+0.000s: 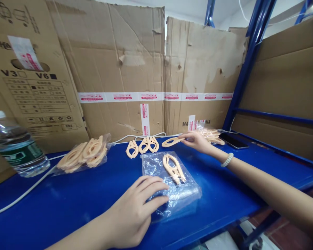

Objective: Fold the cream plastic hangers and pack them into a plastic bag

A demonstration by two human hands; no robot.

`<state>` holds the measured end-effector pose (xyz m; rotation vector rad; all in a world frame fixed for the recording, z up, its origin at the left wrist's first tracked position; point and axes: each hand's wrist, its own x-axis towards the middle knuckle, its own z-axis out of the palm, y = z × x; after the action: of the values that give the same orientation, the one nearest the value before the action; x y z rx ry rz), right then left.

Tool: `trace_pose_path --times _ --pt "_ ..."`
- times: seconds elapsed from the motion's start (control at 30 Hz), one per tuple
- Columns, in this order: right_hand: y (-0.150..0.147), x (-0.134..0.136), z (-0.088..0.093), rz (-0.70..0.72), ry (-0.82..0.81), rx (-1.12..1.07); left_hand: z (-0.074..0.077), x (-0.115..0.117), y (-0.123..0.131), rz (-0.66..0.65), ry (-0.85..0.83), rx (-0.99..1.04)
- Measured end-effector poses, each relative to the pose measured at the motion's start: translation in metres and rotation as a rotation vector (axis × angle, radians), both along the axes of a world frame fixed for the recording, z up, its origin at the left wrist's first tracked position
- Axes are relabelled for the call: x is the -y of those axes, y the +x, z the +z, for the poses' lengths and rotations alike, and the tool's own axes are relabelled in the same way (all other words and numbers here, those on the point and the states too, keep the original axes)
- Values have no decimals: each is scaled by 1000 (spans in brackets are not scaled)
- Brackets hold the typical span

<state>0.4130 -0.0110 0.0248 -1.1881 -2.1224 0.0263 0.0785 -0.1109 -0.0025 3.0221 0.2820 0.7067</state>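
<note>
My right hand (pixel 197 141), reached out to the back of the blue shelf, pinches the end of a beige folding hanger (pixel 169 142). A clear plastic bag (pixel 153 163) lies flat in front of me, and another folded hanger (pixel 167 166) rests on top of it. My left hand (pixel 143 205) is at the bag's near left edge, fingers bent and apart, with the fingertips over the plastic. Behind the bag, several folded hangers (pixel 144 146) stand or lean in a row. Whether the left fingertips press the bag is unclear.
Bagged hangers (pixel 86 154) lie at the left, and more (pixel 212 135) behind my right hand. A water bottle (pixel 18 149) stands far left, beside a white cable (pixel 23 198). A phone (pixel 233 141) lies back right. Cardboard (pixel 120 62) walls the rear; blue posts (pixel 240 69) rise at right.
</note>
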Motion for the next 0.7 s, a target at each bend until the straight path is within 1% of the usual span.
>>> trace_pose_path --times 0.17,0.27,0.33,0.43,0.5,0.57,0.6,0.63,0.7 --pt "-12 25 2 43 15 -152 -1 1 1 25 5 6" --pt "-23 52 12 86 67 -277 -3 2 1 62 23 34" --pt "-30 80 22 74 135 -301 -3 2 1 78 32 45" --pt "-40 133 37 20 259 -233 -4 2 2 96 45 59" --pt "-47 168 42 -12 291 -204 -5 3 2 114 53 73" --pt "-55 197 38 -16 241 -138 -6 3 1 141 63 89" --pt "-59 207 33 -17 280 -129 -7 4 1 157 68 95" --pt "-65 215 26 -21 283 -86 -8 4 1 173 73 98" --pt "-80 221 8 -33 341 -8 -9 5 1 194 82 92"
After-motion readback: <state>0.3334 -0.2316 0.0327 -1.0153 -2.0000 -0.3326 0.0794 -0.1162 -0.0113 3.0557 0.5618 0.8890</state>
